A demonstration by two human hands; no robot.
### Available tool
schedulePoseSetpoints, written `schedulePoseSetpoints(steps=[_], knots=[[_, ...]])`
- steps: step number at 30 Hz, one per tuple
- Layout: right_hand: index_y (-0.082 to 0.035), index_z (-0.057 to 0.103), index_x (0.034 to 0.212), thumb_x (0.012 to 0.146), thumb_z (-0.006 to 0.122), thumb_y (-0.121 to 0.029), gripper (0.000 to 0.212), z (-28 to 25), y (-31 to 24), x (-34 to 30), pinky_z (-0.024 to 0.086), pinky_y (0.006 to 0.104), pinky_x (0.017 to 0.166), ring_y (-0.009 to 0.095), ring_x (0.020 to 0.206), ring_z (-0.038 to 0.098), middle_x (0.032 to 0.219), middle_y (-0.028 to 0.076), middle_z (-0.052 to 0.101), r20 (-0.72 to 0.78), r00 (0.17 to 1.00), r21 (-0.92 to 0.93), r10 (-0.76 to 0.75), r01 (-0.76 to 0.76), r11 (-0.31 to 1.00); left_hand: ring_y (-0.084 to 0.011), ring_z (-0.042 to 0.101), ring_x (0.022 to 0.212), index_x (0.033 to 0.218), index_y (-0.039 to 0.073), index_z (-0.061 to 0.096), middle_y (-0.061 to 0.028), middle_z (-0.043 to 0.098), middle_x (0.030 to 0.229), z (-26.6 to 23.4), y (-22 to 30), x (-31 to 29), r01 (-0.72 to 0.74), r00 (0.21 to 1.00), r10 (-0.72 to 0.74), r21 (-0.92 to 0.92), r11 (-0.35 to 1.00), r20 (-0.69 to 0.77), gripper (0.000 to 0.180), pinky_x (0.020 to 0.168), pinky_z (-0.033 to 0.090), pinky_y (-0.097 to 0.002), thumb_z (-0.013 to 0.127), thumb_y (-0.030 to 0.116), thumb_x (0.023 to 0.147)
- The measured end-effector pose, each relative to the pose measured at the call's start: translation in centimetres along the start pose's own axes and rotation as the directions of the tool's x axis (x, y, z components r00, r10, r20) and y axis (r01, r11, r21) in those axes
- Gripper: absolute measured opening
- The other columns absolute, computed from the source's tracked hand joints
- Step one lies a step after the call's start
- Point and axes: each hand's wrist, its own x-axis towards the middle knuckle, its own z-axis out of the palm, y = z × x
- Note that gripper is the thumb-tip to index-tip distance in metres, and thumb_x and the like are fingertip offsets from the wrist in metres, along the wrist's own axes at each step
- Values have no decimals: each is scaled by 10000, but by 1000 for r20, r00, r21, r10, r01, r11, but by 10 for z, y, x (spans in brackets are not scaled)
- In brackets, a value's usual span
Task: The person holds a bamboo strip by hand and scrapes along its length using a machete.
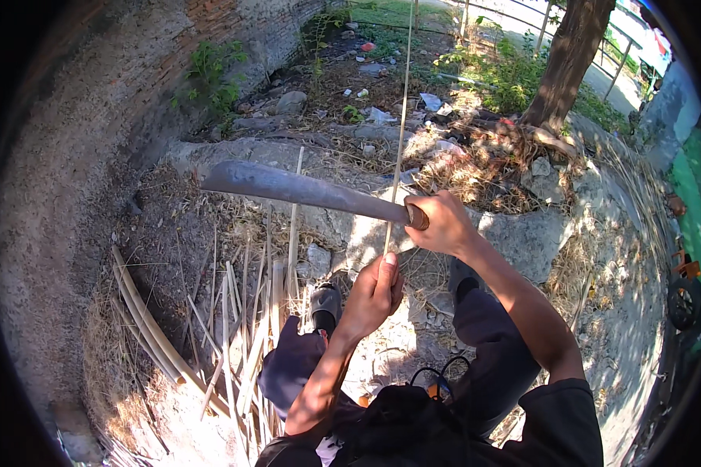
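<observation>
GRIP: your right hand (pixel 442 223) clasps the machete (pixel 304 191) by its handle (pixel 418 217); your left hand (pixel 372 294) pinches the thin strip (pixel 403 117) below the machete | POSITION: strip crosses the machete beside its handle | METHOD: set the edge shallow, press lightly, position left fingers clear of the machete.

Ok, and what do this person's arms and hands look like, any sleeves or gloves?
The left hand and right hand wear no gloves, and no watch or band shows on either wrist. A black short sleeve with a wide opening ends just above the right elbow.
</observation>
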Motion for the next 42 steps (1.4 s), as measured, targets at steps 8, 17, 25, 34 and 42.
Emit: schedulePoseSetpoints(steps=[8,17,25,34,42], knots=[[-24,709,924,803,755,-148,179,2,0,-2,537,432,616,353,630,688,695,173,671,-23,999,34,48,-47,998,-81,319,470,851,111,359,25,351,609,-3,3,0,38,998,-29,-153,988,63,431,439,301,-277,327,377,1188],[-2,712,943,799,743,-141,202,1,10,3,514,445,621,373,627,660,680,185,651,48,993,41,108,-110,993,-97,366,510,813,72,420,18,397,618,-12,-13,1,-33,997,45,189,981,-59,512,502,346,-318,353,425,1177],[-29,682,823,852,706,-185,161,-14,40,6,508,481,631,368,603,651,648,169,650,-9,962,19,274,-274,962,-128,377,577,829,20,450,-3,415,621,-10,-11,-3,12,1000,-5,259,966,-28,519,556,368,-348,361,395,1178],[-15,735,1024,983,717,-152,144,12,0,10,363,287,420,70,426,474,576,-35,537,147,903,579,404,-410,705,-260,511,510,1022,-25,562,-175,521,617,6,-12,9,-52,925,314,749,661,-213,358,551,404,-446,457,290,1156],[-7,743,1057,938,830,-240,275,-8,-15,12,368,283,460,50,486,495,606,-35,587,-2,922,529,388,-329,783,-230,475,504,1040,-18,547,-153,507,607,3,-12,11,-72,928,297,677,733,-223,349,522,385,-434,471,303,1154]])
